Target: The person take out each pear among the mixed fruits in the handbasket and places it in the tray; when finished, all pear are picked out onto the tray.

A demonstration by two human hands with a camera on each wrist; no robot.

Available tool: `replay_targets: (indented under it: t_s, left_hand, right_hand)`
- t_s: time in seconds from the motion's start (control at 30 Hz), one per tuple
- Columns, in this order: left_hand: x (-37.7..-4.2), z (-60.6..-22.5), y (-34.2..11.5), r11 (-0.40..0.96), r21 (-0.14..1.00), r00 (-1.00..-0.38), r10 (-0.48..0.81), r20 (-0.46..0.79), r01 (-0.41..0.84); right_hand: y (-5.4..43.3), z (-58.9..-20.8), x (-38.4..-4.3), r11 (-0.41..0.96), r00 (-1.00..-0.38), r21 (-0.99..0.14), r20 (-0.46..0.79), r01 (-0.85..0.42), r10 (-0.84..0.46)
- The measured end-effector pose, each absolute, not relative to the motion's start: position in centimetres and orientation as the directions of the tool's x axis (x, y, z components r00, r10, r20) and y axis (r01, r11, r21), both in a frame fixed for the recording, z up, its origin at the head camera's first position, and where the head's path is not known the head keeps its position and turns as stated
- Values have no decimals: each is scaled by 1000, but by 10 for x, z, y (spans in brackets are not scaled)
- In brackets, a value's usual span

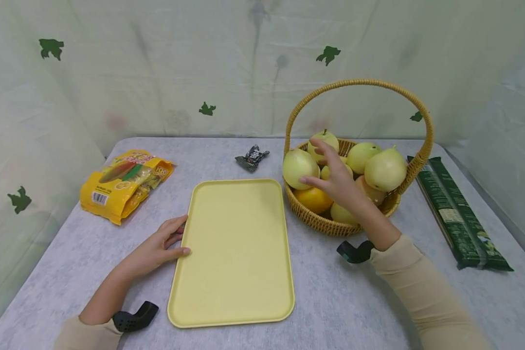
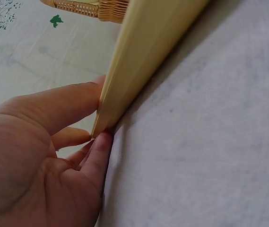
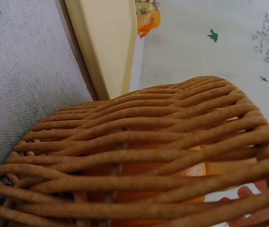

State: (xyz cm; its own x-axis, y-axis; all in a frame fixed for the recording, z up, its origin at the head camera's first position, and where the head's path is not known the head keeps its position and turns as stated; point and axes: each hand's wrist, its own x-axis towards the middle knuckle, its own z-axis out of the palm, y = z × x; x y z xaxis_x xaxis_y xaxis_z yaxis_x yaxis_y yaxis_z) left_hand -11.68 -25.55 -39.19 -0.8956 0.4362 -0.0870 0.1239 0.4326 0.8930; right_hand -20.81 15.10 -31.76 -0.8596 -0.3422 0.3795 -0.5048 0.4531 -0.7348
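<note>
A yellow rectangular tray (image 1: 233,253) lies on the table, its left rim between the thumb and fingers of my left hand (image 1: 159,245). In the left wrist view, the thumb rests on the rim (image 2: 107,101) and the fingertips are at its underside. My right hand (image 1: 338,180) is over the wicker basket (image 1: 319,224), fingers spread, holding nothing. Its thumb is near a round, pale green fruit (image 1: 299,168). Other pale green fruits (image 1: 386,169) and an orange (image 1: 313,200) fill the basket. In the right wrist view, the basket's weave (image 3: 139,161) hides much of the hand.
A yellow snack bag with a mango picture (image 1: 124,184) lies at the back left. Behind the tray is a small black wrapped item (image 1: 252,158). A long dark green packet (image 1: 461,214) lies right of the basket, whose tall handle (image 1: 363,82) arches above the fruit.
</note>
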Motion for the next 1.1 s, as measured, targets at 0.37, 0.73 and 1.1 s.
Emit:
replay_targets:
  t_s: [0.37,0.73,1.1]
  left_hand:
    - [-117,-393,-257,434,891,-895,438,-83,130]
    - [-116,-392,-256,449,884,-895,437,-90,131]
    - [-115,-391,-256,440,891,-894,437,-100,115]
  right_hand:
    - [145,-320,-219,423,-856,-763,327,-489,-402]
    - [135,-292,-198,476,-914,-815,149,-330,-378]
    - [136,-301,-196,423,-925,-833,252,-357,-285]
